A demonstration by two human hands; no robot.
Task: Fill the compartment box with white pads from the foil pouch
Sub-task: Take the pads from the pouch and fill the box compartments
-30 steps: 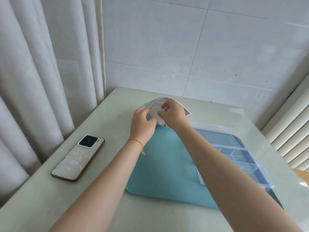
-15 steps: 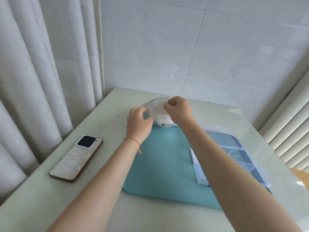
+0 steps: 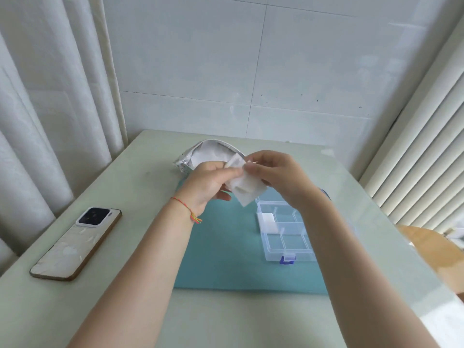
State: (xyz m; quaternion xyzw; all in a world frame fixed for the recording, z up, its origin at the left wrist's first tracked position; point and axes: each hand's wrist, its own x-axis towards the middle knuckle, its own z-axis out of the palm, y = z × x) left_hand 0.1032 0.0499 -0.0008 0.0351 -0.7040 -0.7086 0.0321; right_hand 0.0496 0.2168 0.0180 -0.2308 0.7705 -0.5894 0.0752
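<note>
- Above the teal mat (image 3: 226, 247), in the head view, both of your hands are working on one white pad (image 3: 247, 185): your left hand (image 3: 209, 182) pinches its near-left edge, your right hand (image 3: 278, 174) pinches its upper right, and the pad hangs between them with a corner pointing down.
- Behind your left hand the foil pouch (image 3: 200, 154) lies on the table (image 3: 125, 310) with its mouth gaping open; white material shows inside, so you appear to have more pads to draw.
- The compartment box (image 3: 286, 237) sits open on the mat, just below and to the right of the held pad, partly hidden by your right forearm.
- One compartment, at the box's far-left corner, already holds white padding; the other cells you can see look bare.
- By my reading you are early on: one cell filled, one pad in hand, most cells left.
- A phone (image 3: 77, 242) lies well to the left, apart from the work.
</note>
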